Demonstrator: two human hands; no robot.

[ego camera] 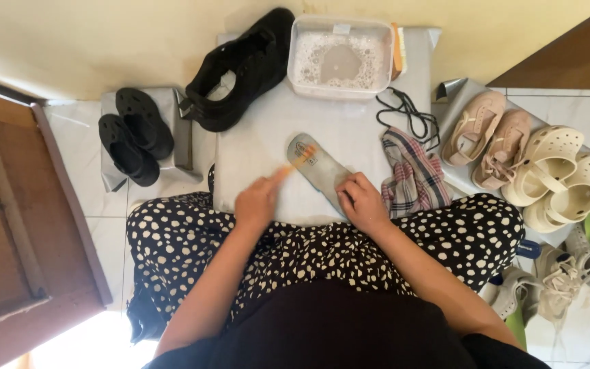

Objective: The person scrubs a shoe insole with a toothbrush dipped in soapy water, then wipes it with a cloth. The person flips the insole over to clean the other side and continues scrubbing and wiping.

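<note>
A grey shoe insole (317, 166) lies on a pale mat (268, 130) in front of my knees. My right hand (362, 201) presses down on the near end of the insole. My left hand (262, 199) grips a small orange-handled brush (301, 158) whose head rests on the far end of the insole. A clear plastic tub (341, 56) of foamy water stands at the far edge of the mat. A black shoe (242, 68) lies to the left of the tub.
Black laces (408, 113) and a plaid cloth (414, 179) lie right of the insole. Beige shoes (487, 137), cream clogs (560, 179) and pale sneakers (560, 277) sit at the right. Black clogs (133, 135) rest at left, beside a wooden door (15, 212).
</note>
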